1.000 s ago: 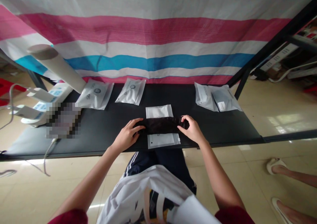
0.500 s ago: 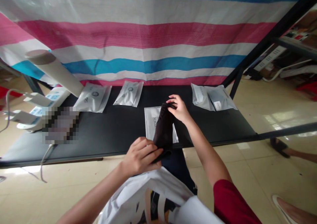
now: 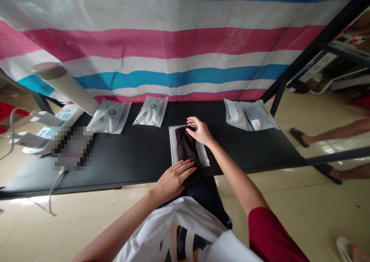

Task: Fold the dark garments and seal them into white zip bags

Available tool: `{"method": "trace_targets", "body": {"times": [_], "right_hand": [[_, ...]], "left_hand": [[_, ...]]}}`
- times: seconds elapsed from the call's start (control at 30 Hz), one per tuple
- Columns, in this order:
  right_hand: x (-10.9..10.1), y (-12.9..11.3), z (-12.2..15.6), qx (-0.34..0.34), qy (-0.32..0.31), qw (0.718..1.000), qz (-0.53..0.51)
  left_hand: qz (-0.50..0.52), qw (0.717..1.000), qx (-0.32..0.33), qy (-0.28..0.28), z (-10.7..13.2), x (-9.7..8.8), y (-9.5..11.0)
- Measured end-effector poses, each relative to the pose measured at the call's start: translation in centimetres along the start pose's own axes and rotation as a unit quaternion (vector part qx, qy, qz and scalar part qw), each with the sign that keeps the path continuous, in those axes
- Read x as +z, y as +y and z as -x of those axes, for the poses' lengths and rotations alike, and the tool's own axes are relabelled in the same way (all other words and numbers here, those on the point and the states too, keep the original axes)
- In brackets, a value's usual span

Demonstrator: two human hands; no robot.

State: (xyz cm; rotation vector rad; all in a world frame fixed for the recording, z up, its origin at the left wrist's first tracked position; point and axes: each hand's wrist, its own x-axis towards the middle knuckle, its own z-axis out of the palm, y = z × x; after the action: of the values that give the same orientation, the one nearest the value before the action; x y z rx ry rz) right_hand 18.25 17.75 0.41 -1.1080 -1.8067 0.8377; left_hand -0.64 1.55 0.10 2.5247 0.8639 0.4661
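A dark brown piece of cloth (image 3: 186,145), long and soft, lies lengthwise over a frosted zip bag (image 3: 174,148) near the table's front edge. Its near end hangs past that edge. My left hand (image 3: 175,178) rests flat on the near part of the cloth, fingers stretched out and not wrapped round it. At the cloth's far end is my right hand (image 3: 202,132), its thumb and fingers apart, the thumb at the cloth's upper right corner. The bag shows on both sides of the cloth, its print now covered.
Frosted pouches stand out on the black table (image 3: 133,150): one pouch (image 3: 111,116) left, another pouch (image 3: 152,111) mid-back, and two overlapping pouches (image 3: 261,117) right. A power strip (image 3: 65,117), a blurred phone-like item (image 3: 72,148) and a pale bottle (image 3: 68,84) crowd the left end. Someone's legs (image 3: 341,132) show at right.
The cloth, earlier raised and pinched between both hands, has come down flat onto the bag. My left hand has loosened from its grip to lie flat; my right fingers have parted.
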Motion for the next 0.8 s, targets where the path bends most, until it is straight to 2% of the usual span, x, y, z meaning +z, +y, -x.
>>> {"method": "trace_targets", "body": {"times": [0.1,0.2,0.3,0.4,0.47,0.53,0.63,0.8], "right_hand": [[-1.6,-0.5,1.6,0.016,0.064,0.998,-0.023],[-2.8,-1.3,3.4,0.033,0.11,0.993,-0.026],[-3.2,-2.8,5.3,0.02,0.164,0.986,-0.013],[-2.9,-4.8,7.2,-0.052,0.198,0.978,0.032],[-2.2,-6.1,8.5,-0.117,0.153,0.978,0.083],[-1.4,-6.8,9.8,-0.161,0.064,0.974,0.143],[0.0,-6.7,11.2,-0.16,-0.033,0.961,0.222],[1.5,-5.1,11.9,-0.134,-0.063,0.944,0.296]], "left_hand": [[0.13,0.988,-0.077,0.038,-0.2,-0.9,-0.1],[0.227,0.952,-0.187,0.089,-1.2,-1.7,-0.4],[0.251,0.922,-0.26,0.137,-2.9,-1.9,-1.1],[0.242,0.902,-0.321,0.159,-4.6,-1.6,-1.9],[0.224,0.893,-0.353,0.167,-5.5,-1.4,-2.4],[0.22,0.89,-0.361,0.171,-5.9,-1.2,-2.9],[0.264,0.884,-0.341,0.181,-5.9,-1.1,-3.5],[0.308,0.878,-0.299,0.212,-4.6,-1.5,-2.6]]}}
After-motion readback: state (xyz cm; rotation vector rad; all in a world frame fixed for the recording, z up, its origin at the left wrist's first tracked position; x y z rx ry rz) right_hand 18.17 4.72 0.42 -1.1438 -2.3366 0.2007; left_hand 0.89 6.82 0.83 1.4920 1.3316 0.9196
